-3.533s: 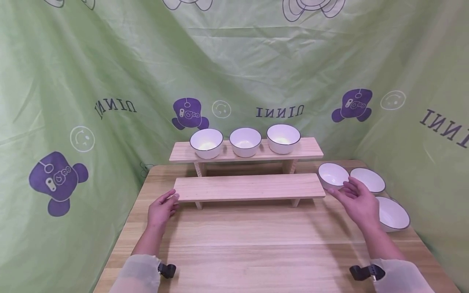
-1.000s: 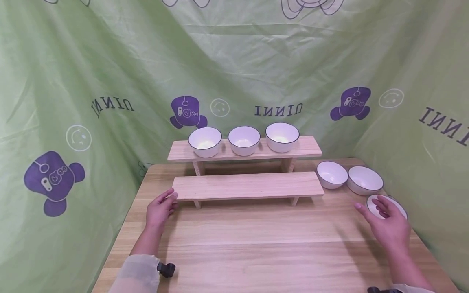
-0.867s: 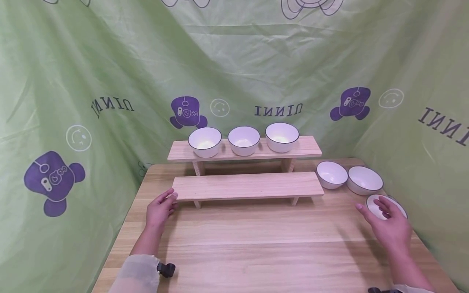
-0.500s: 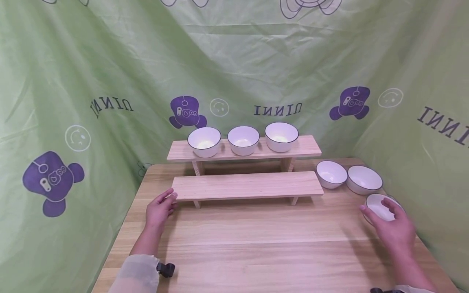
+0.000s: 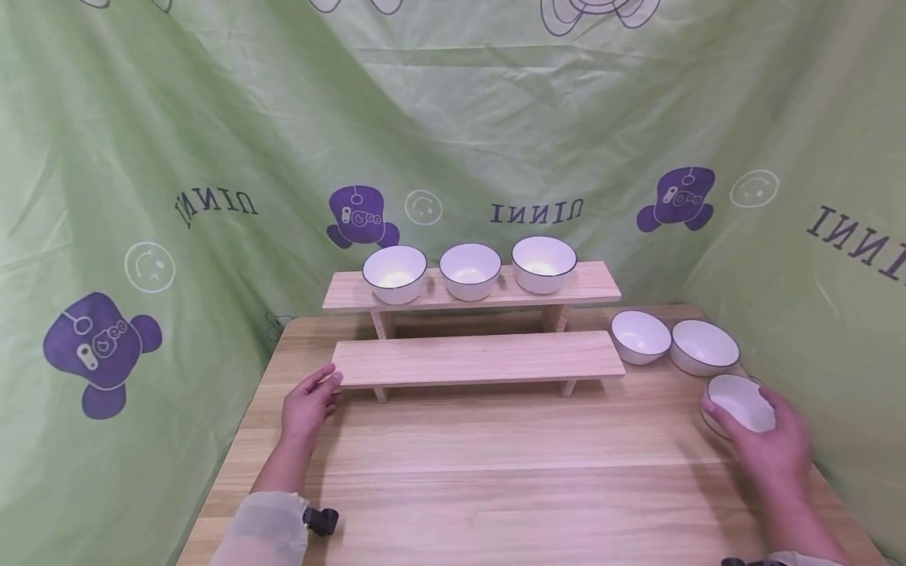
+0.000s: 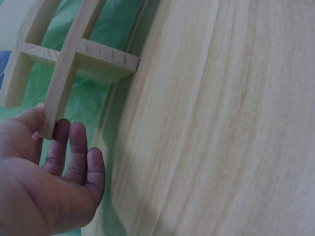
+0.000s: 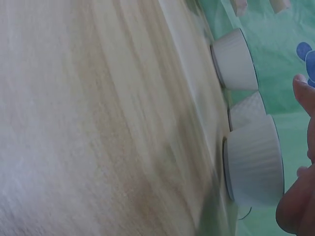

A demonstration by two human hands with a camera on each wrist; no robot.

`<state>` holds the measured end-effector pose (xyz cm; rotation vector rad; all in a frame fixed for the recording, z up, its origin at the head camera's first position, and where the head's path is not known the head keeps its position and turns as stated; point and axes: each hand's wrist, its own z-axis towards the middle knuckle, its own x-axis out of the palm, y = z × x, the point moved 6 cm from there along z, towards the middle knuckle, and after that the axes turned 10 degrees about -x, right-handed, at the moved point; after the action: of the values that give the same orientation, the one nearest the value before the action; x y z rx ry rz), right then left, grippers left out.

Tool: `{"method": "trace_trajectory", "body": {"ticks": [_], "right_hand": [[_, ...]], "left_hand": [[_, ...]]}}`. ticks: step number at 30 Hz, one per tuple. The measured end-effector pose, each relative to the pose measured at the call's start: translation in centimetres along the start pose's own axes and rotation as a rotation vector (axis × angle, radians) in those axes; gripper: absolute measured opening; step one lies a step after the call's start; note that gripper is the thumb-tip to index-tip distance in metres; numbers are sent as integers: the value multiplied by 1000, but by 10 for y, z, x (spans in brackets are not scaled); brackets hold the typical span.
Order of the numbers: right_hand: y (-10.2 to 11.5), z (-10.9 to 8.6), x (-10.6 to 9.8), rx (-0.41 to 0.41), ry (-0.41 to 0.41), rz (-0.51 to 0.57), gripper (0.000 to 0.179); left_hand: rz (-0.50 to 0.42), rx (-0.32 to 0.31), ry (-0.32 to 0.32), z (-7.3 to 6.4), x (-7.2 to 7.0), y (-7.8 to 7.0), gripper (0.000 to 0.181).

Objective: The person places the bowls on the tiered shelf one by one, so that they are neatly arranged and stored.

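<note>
My left hand (image 5: 306, 409) pinches the front left corner of the lower wooden shelf (image 5: 477, 359). In the left wrist view, thumb and index finger meet the board's end (image 6: 61, 93), the other fingers loosely bent. My right hand (image 5: 775, 444) hovers at the nearest white bowl (image 5: 739, 401) on the right, thumb by its left rim and fingers by the right. The right wrist view shows that hand (image 7: 300, 187) partly cut off, just above the bowl's rim (image 7: 256, 162); firm contact cannot be made out. Two more white bowls, one (image 5: 640, 336) and another (image 5: 704, 347), stand behind it.
Three dark-rimmed white bowls, left (image 5: 395, 275), middle (image 5: 470, 272) and right (image 5: 544, 266), stand in a row on the upper wooden shelf (image 5: 594, 287). The wooden table (image 5: 481, 487) carries everything. A green printed curtain (image 5: 453, 110) encloses the back and sides.
From the lower shelf's right end, my right hand has moved right and toward me, to the nearest bowl, and lowered around its rim. My left hand has stayed on the shelf corner.
</note>
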<state>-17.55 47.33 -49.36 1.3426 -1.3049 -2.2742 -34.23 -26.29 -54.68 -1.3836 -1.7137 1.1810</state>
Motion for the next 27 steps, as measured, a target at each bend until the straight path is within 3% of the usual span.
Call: {"method": "trace_trajectory", "body": {"ticks": [6, 21, 27], "right_hand": [[-7, 4, 0, -23, -28, -24, 108], [-23, 7, 7, 51, 38, 9, 126], [-32, 8, 11, 73, 82, 36, 132]], "left_hand": [[-10, 3, 0, 1, 1, 0, 60], [-19, -37, 15, 6, 0, 3, 56], [-24, -20, 3, 3, 1, 1, 57]]}}
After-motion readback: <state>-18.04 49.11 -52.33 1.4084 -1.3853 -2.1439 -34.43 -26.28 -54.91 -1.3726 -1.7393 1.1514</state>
